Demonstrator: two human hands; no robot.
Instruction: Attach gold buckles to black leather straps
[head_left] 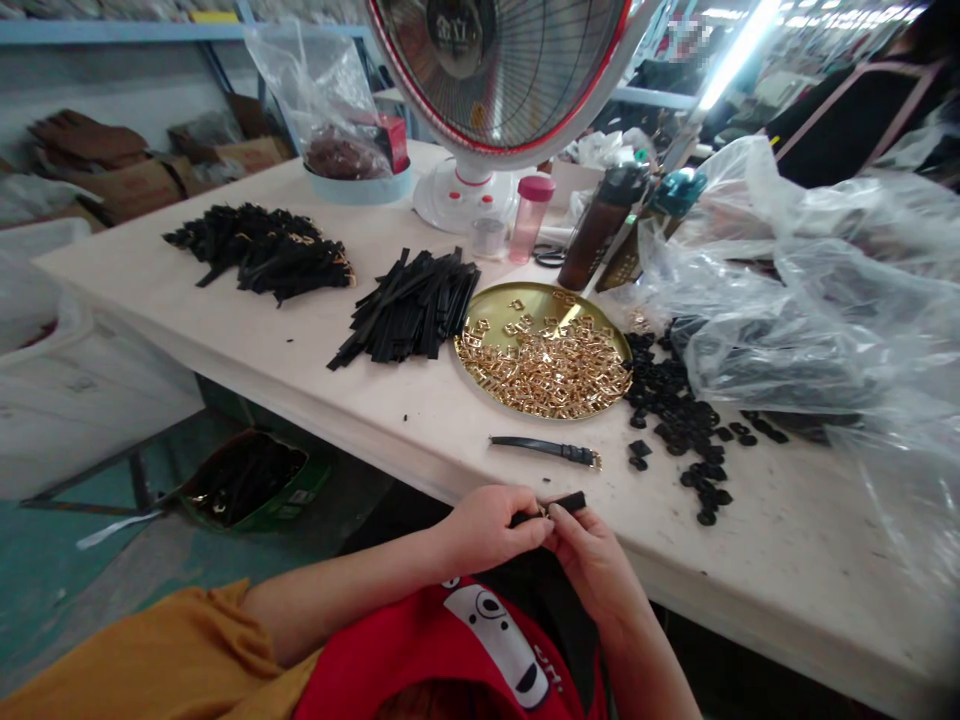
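My left hand (491,528) and my right hand (589,555) meet at the table's front edge, both pinched on a short black strap (559,506) with a small gold buckle between the fingertips. Just beyond them a finished black strap with a gold buckle (546,449) lies flat on the table. Further back sits a round gold tray (510,312) heaped with gold buckles (555,375). Small black loops (679,415) are scattered to the tray's right. A pile of plain black straps (412,305) lies to its left.
A second heap of black straps with buckles (266,250) lies at the far left. Crumpled clear plastic bags (810,290) cover the right side. A fan (499,90), a pink-capped bottle (531,215) and a brown bottle (596,228) stand behind. A green box (251,480) sits on the floor.
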